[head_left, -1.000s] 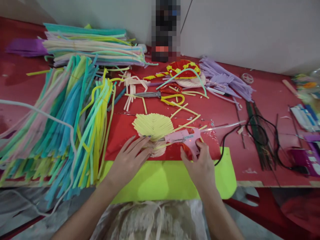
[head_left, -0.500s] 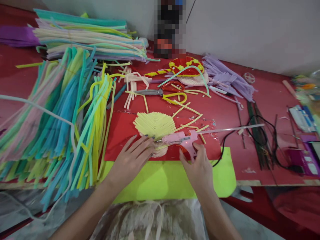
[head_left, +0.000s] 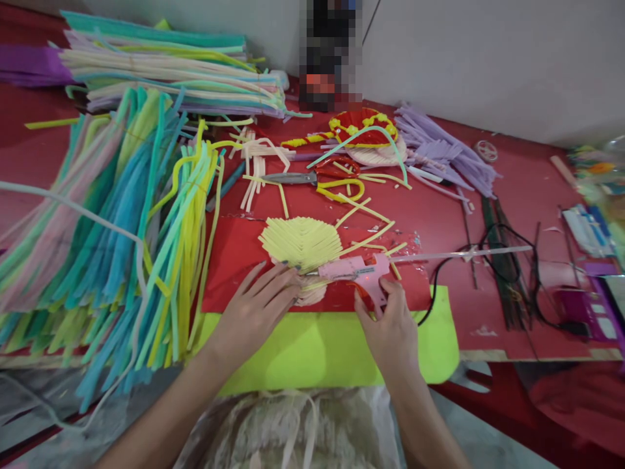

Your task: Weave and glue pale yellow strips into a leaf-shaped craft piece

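My right hand (head_left: 393,322) is wrapped around the handle of a pink hot glue gun (head_left: 359,270), a clear glue stick (head_left: 469,254) jutting from its back. The metal nozzle touches or nearly touches the lower part of a pale yellow, fan-shaped piece made of pipe cleaners (head_left: 301,241). My left hand (head_left: 258,309) lies with fingers stretched out, their tips on the lower left of that piece, partly hiding it. Beneath is a red board (head_left: 232,260) on a lime green mat (head_left: 312,352). Cut yellow pipe cleaners (head_left: 368,238) lie beside the piece.
Bundles of coloured pipe cleaners (head_left: 117,215) crowd the left side, with more bundles (head_left: 176,71) behind. Scissors (head_left: 293,178) lie beyond the board, near a red and yellow decorated piece (head_left: 364,127). Purple pipe cleaners (head_left: 449,153) and a black cord (head_left: 534,280) are to the right.
The glue gun has shifted slightly to the right, its glue stick now reaching further right. My left hand stays almost where it was; the view has moved a little.
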`<action>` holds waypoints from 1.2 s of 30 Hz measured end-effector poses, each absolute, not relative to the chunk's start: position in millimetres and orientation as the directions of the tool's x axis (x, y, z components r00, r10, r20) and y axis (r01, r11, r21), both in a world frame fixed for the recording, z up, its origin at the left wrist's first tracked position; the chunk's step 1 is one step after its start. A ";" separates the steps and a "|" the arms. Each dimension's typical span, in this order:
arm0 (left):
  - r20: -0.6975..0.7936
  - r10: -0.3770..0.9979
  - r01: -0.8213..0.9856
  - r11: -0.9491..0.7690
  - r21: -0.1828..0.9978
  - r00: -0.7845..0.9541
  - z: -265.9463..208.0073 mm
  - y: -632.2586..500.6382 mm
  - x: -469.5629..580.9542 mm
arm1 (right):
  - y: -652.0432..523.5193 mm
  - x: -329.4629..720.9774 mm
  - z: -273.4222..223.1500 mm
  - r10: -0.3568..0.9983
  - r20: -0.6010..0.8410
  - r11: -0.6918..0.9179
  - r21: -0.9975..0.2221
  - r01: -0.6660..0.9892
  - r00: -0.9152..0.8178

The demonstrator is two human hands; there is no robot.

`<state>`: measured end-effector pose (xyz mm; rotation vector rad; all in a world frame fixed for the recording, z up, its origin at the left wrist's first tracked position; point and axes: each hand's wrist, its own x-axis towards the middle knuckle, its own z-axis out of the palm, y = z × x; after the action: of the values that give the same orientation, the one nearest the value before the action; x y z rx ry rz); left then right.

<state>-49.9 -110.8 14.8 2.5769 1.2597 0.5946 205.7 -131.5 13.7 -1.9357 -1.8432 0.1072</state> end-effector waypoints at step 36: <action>0.287 0.779 0.696 -0.627 0.349 0.558 14.2 -109.8 -50.4 | -131.3 221.5 15.6 0.947 0.302 -0.012 -0.292 0.956 0.105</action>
<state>-50.4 -109.8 14.2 2.5957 1.2437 0.6232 221.5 -131.3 15.6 -1.9727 -1.8551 -0.0285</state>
